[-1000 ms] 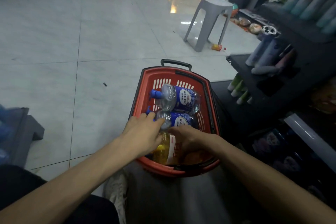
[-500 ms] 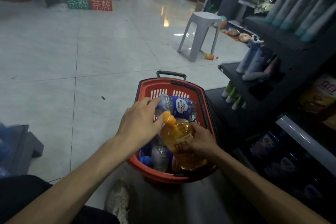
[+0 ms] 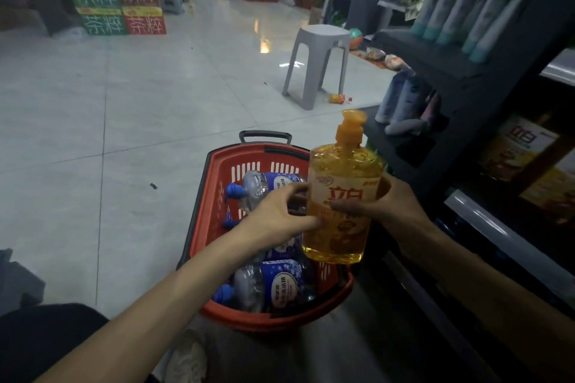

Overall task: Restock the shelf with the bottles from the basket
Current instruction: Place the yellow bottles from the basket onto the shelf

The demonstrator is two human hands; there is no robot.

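I see the red basket (image 3: 214, 196) on the pale tiled floor (image 3: 109, 134), just beside the dark shelf (image 3: 466, 84), with its black handle (image 3: 265, 135) at the far end. Inside it I count three clear bottles with blue labels and blue caps, all lying on their sides with caps pointing to my left: one at the far end (image 3: 264, 183), one in the middle (image 3: 281, 247) mostly hidden behind my left forearm, and one at the near end (image 3: 270, 288). Above the basket's right side I hold one orange pump bottle (image 3: 339, 196) upright, long axis vertical, pump head on top, its label facing me. My right hand (image 3: 392, 208) is wrapped around its right side and back, thumb across the label, gripping it firmly. My left hand (image 3: 277, 218) rests its thumb and fingertips against the bottle's left edge, fingers spread and loosely curled rather than closed around it. On the shelf I can make out rows of tall tubes leaning on the upper tier and orange packages (image 3: 522, 149) lower down; their exact count I cannot tell. One grey plastic stool (image 3: 317, 62) stands well apart on the floor beyond.
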